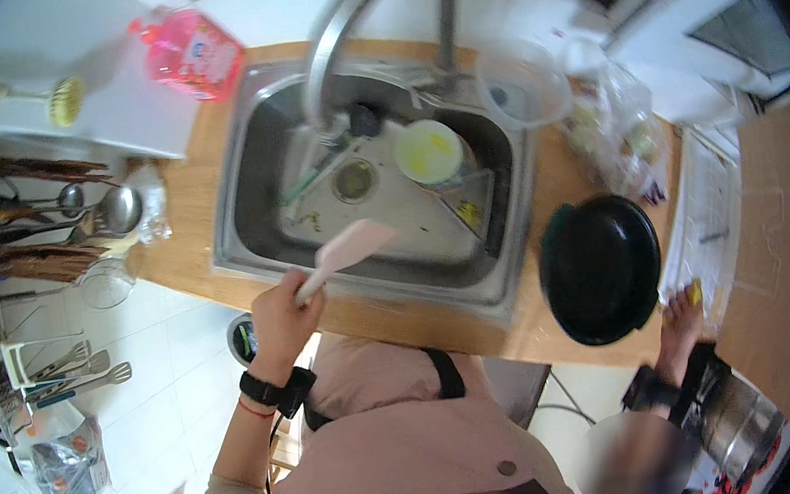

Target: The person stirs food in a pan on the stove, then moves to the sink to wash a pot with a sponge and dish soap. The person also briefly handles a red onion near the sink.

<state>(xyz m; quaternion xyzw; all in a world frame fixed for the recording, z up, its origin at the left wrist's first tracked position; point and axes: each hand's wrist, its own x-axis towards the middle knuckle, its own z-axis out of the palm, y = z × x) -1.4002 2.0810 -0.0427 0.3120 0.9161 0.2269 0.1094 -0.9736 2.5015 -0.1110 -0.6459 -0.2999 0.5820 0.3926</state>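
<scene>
My left hand (288, 322) grips the pale handle of a pinkish spatula (357, 243), its blade over the near edge of the steel sink (377, 227). In the sink lie a bowl with yellow residue (429, 152), a clear container (484, 204) holding yellow bits, and a green-handled utensil (316, 173). At the right, my right hand (681, 319) is beside a black pan (601, 271) on the wooden counter, with something small and yellow (695, 293) at its fingers; whether it grips this is unclear.
A curved faucet (340, 19) arches over the sink. Around it stand a pink soap bottle (198, 55), a clear plastic tub (523, 83) and a plastic bag of produce (613, 129). Ladles (119, 210) and other utensils hang at the left. A steel pot (742, 429) is at lower right.
</scene>
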